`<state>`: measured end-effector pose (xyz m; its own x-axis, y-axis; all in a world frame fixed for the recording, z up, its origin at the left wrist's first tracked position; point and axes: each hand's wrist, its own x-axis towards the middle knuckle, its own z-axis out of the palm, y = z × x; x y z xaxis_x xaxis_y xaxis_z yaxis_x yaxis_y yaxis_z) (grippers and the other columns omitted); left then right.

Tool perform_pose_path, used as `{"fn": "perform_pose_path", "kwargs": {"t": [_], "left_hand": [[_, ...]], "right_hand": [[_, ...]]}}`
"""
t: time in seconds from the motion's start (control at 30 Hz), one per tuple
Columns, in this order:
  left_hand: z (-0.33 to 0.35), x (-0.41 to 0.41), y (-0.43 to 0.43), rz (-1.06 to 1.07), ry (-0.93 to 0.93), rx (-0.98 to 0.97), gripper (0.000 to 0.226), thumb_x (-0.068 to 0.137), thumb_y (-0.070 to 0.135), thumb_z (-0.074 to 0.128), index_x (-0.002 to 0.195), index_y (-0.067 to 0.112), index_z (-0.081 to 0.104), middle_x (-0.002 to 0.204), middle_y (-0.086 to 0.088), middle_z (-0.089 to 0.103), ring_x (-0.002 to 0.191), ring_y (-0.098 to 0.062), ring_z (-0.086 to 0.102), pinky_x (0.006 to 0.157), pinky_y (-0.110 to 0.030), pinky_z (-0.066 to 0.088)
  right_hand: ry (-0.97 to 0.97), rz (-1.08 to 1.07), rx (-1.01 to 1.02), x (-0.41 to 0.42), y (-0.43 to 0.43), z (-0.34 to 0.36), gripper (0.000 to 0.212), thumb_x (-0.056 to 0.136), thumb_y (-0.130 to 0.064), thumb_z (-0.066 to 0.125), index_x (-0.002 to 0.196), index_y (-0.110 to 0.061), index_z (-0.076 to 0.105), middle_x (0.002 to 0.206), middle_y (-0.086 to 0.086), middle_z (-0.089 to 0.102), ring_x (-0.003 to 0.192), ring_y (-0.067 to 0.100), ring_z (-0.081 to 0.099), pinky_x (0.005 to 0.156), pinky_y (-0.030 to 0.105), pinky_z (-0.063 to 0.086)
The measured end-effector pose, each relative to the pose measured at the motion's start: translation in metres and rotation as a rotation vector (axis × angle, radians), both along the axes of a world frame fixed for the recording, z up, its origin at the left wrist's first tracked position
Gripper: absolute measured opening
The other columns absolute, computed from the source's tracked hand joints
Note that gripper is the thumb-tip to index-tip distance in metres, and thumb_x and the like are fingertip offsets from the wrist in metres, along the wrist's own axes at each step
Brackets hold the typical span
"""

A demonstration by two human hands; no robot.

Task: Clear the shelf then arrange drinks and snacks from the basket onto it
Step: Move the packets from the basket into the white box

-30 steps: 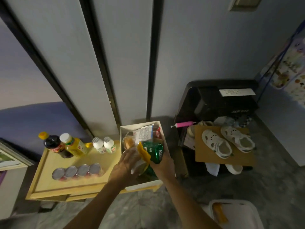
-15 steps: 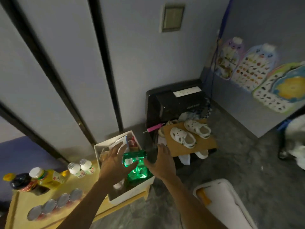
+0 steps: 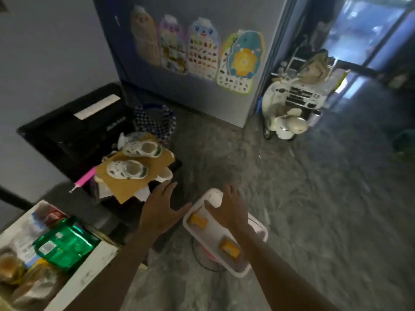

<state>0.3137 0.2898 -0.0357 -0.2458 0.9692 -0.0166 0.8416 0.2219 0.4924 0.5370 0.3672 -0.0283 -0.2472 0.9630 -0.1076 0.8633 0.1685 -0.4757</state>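
A white basket [image 3: 74, 279] sits at the lower left, packed with snacks: a shiny green packet [image 3: 65, 244] on top, bread-like packs [image 3: 13, 268] and white packs behind. My left hand [image 3: 162, 209] hovers open, fingers spread, to the right of the basket and holds nothing. My right hand [image 3: 231, 207] is open too, fingers spread above a white lidded container [image 3: 202, 223] with yellow latches on the floor. Whether it touches the lid I cannot tell. The shelf with the drinks is out of view.
A black box [image 3: 67, 131] against the wall carries a cardboard sheet [image 3: 125, 176] with small white clogs [image 3: 128, 169] and a pink pump [image 3: 84, 179]. A white toy scooter [image 3: 289, 111] stands by the poster-covered cabinet [image 3: 202, 52]. Grey floor stretches right.
The view has swung right, away from the shelf. The green packet now lies in the basket, and both hands have moved right, open, toward the white lidded container.
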Motion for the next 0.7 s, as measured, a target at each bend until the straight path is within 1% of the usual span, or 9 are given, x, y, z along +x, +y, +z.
{"fn": "perform_pose_path", "kwargs": {"t": [0.07,0.2,0.3,0.37,0.43,0.5,0.53,0.6,0.7], "left_hand": [[-0.022,0.039,0.021,-0.077,-0.008,-0.018,0.105,0.079,0.095,0.045,0.158,0.026,0.042,0.167,0.003,0.036,0.155,-0.020,0.031,0.122,-0.048,0.038],[-0.079,0.100,0.046,-0.168,-0.016,-0.069,0.102,0.077,0.091,0.050,0.151,0.020,0.052,0.155,-0.003,0.051,0.143,-0.025,0.047,0.114,-0.045,0.045],[-0.149,0.119,0.056,-0.189,-0.018,-0.154,0.108,0.073,0.100,0.043,0.149,0.024,0.052,0.151,0.001,0.054,0.139,-0.025,0.051,0.111,-0.046,0.048],[-0.202,0.118,0.060,-0.168,-0.036,-0.246,0.107,0.070,0.099,0.050,0.147,0.025,0.052,0.148,0.001,0.055,0.137,-0.026,0.053,0.109,-0.048,0.050],[-0.251,0.108,0.068,-0.102,-0.081,-0.372,0.108,0.064,0.101,0.056,0.148,0.033,0.048,0.150,0.006,0.051,0.136,-0.023,0.054,0.106,-0.049,0.052],[-0.289,0.097,0.080,-0.106,-0.048,-0.458,0.108,0.063,0.101,0.058,0.149,0.038,0.043,0.153,0.010,0.046,0.139,-0.019,0.050,0.107,-0.048,0.051],[-0.307,0.093,0.086,-0.139,-0.005,-0.477,0.103,0.068,0.095,0.061,0.151,0.036,0.042,0.156,0.010,0.043,0.143,-0.019,0.045,0.110,-0.048,0.048],[-0.332,0.087,0.096,-0.224,0.080,-0.484,0.083,0.085,0.071,0.065,0.152,0.029,0.042,0.160,0.005,0.040,0.148,-0.023,0.037,0.117,-0.047,0.039],[-0.370,0.082,0.108,-0.307,0.237,-0.437,0.049,0.098,0.035,0.058,0.146,0.026,0.049,0.152,-0.001,0.047,0.144,-0.028,0.037,0.118,-0.049,0.034]], "right_hand": [[-0.016,-0.065,-0.034,0.046,0.002,-0.019,0.094,0.085,-0.071,0.068,0.154,-0.013,0.041,0.161,0.007,0.044,0.144,0.029,0.045,0.111,0.041,0.044],[-0.059,-0.160,-0.089,0.104,0.000,-0.073,0.092,0.084,-0.073,0.066,0.150,-0.014,0.043,0.155,0.006,0.049,0.140,0.028,0.048,0.106,0.041,0.048],[-0.103,-0.175,-0.176,0.119,-0.003,-0.142,0.092,0.079,-0.078,0.058,0.146,-0.016,0.046,0.151,0.005,0.052,0.137,0.028,0.050,0.104,0.045,0.049],[-0.106,-0.170,-0.245,0.121,-0.007,-0.193,0.092,0.079,-0.078,0.055,0.145,-0.015,0.046,0.152,0.005,0.050,0.136,0.028,0.048,0.102,0.047,0.049],[-0.125,-0.146,-0.291,0.119,-0.010,-0.233,0.090,0.083,-0.073,0.056,0.149,-0.013,0.044,0.154,0.006,0.048,0.137,0.029,0.047,0.106,0.046,0.042],[-0.175,-0.100,-0.323,0.118,-0.010,-0.275,0.081,0.090,-0.064,0.060,0.150,-0.013,0.044,0.154,0.007,0.048,0.140,0.031,0.045,0.111,0.045,0.034],[-0.190,-0.083,-0.354,0.117,-0.012,-0.297,0.075,0.091,-0.060,0.062,0.148,-0.014,0.046,0.152,0.007,0.048,0.140,0.031,0.045,0.111,0.045,0.034],[-0.175,-0.079,-0.406,0.112,-0.015,-0.337,0.066,0.087,-0.058,0.063,0.140,-0.019,0.051,0.143,0.005,0.053,0.134,0.031,0.051,0.105,0.045,0.043],[-0.186,-0.106,-0.450,0.106,-0.020,-0.389,0.059,0.083,-0.053,0.063,0.134,-0.025,0.054,0.136,0.004,0.055,0.124,0.033,0.058,0.094,0.048,0.054]]}}
